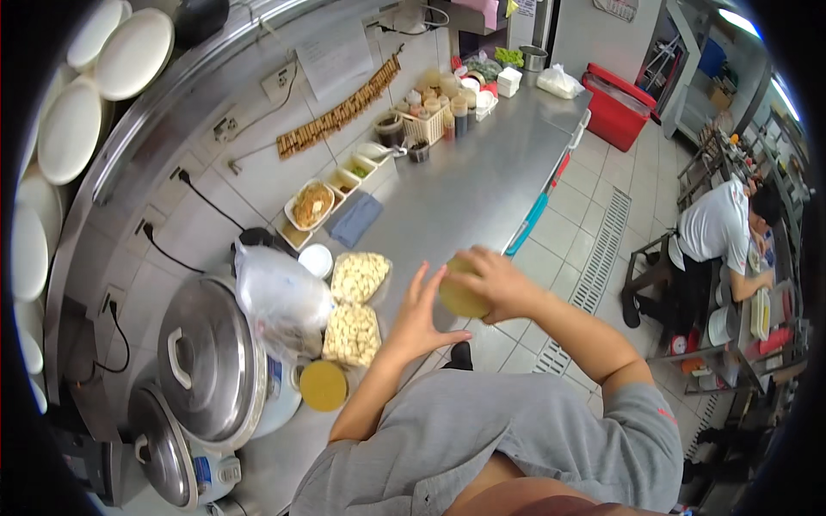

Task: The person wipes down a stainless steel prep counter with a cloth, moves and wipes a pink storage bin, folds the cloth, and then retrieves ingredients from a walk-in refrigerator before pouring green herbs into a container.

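Observation:
My right hand (506,284) grips a round container with a yellow-green lid (461,297), raised near the front edge of a steel counter (445,193). Beside it, my left hand (416,322) is spread, thumb and fingers apart, with nothing in it. Whether its fingertips touch the container I cannot tell. A second round container with a mustard-yellow lid (322,386) stands near my left forearm. Two clear packs of pale pieces, apparently peeled garlic cloves (360,277), lie farther along the counter, next to a filled plastic bag (284,290).
Two lidded cookers (213,361) occupy the near left. Along the wall are a tray of shredded food (313,205), a folded blue cloth (355,218) and a basket of sauce bottles (429,122). A red cooler (616,106) is beyond the counter. Another person (713,222) bends over a bench at right.

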`<state>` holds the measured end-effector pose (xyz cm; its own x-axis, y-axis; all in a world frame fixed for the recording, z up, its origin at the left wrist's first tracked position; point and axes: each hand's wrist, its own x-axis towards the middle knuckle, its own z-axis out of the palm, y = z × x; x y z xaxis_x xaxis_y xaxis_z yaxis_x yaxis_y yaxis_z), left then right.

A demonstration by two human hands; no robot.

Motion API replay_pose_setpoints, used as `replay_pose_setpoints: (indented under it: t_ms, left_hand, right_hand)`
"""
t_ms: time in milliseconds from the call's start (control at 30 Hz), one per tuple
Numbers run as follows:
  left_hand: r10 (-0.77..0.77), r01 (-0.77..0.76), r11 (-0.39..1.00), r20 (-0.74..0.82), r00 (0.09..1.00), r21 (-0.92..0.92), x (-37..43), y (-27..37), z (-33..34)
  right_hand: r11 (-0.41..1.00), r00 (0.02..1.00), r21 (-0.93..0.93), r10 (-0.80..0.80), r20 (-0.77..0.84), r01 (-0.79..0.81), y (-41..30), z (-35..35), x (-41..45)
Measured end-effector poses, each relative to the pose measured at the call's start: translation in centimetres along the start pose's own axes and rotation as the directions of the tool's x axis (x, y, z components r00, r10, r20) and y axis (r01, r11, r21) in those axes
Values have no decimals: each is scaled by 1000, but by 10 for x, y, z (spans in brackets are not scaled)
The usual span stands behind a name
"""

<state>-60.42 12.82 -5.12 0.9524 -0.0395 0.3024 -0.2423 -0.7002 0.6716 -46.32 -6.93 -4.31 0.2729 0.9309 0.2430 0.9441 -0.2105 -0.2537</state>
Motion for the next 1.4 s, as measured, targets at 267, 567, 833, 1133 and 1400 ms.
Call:
replay_pose_setpoints:
  t_ms: [267, 567, 833, 1133, 1400]
  left_hand:
    - [-243, 251, 964, 92, 966, -92, 84, -80, 34]
    - [-584, 578, 808, -286, 760, -112, 94, -145, 67]
    - [-857, 868, 433, -410, 313, -242, 115, -131, 97]
    - [-865, 888, 385, -433, 253, -251, 121, -109, 106]
    - [-880, 902, 373, -392, 269, -219, 130, -98, 98]
  right_hand:
    - [866, 963, 448, -120, -242, 221, 90, 33, 62]
    - [620, 804, 625, -594, -22, 475, 200, 69, 176]
    - [948, 887, -181, -311, -341, 262, 291, 185, 365]
    - [913, 895, -288, -151, 420, 289, 283, 154, 449]
    - [844, 839, -173, -531, -123, 508, 299, 108, 374]
